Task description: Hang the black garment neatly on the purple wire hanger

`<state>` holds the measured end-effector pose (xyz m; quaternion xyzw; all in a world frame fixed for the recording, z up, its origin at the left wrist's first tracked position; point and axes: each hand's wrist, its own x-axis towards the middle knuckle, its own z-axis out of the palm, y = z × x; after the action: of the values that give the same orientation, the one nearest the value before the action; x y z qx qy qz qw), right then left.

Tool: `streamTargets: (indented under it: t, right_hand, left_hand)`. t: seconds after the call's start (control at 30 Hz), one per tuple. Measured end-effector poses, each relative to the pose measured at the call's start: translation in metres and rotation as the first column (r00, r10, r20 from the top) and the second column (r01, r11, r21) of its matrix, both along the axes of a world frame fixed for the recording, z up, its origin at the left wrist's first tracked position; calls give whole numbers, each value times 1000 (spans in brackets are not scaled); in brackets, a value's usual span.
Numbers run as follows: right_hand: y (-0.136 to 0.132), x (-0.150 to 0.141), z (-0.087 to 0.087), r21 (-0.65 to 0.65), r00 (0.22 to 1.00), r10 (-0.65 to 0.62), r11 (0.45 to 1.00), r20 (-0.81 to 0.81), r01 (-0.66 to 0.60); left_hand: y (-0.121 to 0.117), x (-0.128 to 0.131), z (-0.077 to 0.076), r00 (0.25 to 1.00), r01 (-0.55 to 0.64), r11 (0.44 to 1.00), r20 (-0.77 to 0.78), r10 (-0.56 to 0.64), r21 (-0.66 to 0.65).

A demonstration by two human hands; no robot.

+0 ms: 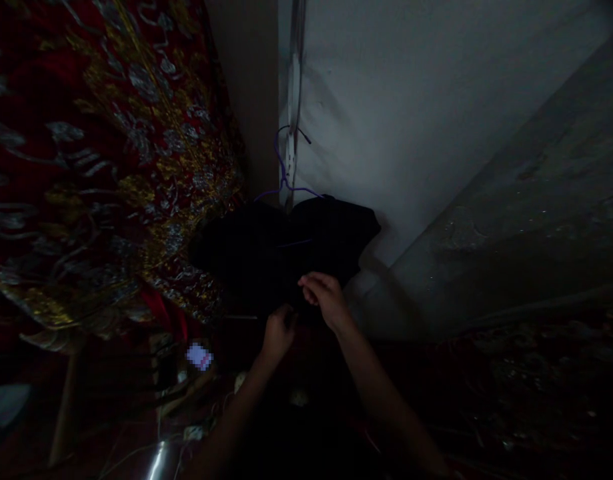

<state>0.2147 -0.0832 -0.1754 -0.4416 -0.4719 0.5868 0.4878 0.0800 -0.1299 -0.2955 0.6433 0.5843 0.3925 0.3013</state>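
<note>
Both hands work at the lower edge of a black garment (286, 250) that hangs on a purple hanger (285, 175) against a white wall (411, 107). The left hand (277, 333) is curled closed with its fingers tucked against the dark cloth at the hem; it seems to be gripping a fold there, though the gloom hides exactly what sits between the fingers. The right hand (325, 297) lies just beside it, slightly higher and to its right, fingers bent and drawn together with the tips pressed on the garment's bottom edge, as if pinching the fabric; the pinch itself is too dark to confirm. The two hands are close but not touching. Directly above them the garment spreads wide, its shoulders sloping off the hanger, whose hook rises to a pale vertical pipe or strip (292, 100) on the wall. Up and to the left of the left hand hangs a large red cloth with gold and silver embroidery (106, 153), its edge just beside the black garment. Below and to the left of the left hand, a small white and pink object (199, 357) shows in the shadows. To the right of the right hand, a grey, worn surface (526, 220) slopes away.
</note>
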Motion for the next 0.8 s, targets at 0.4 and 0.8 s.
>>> streamTargets:
  t: [0.4,0.8]
  right_hand:
    - [14,-22,100,263,996,37,965,-86,-13]
    - [44,-56,44,376,920,-237,920,313,109]
  left_hand:
    - [44,-32,146,992,-86,875,119,33,477]
    - [80,-87,227,932,-361,607,254,258,708]
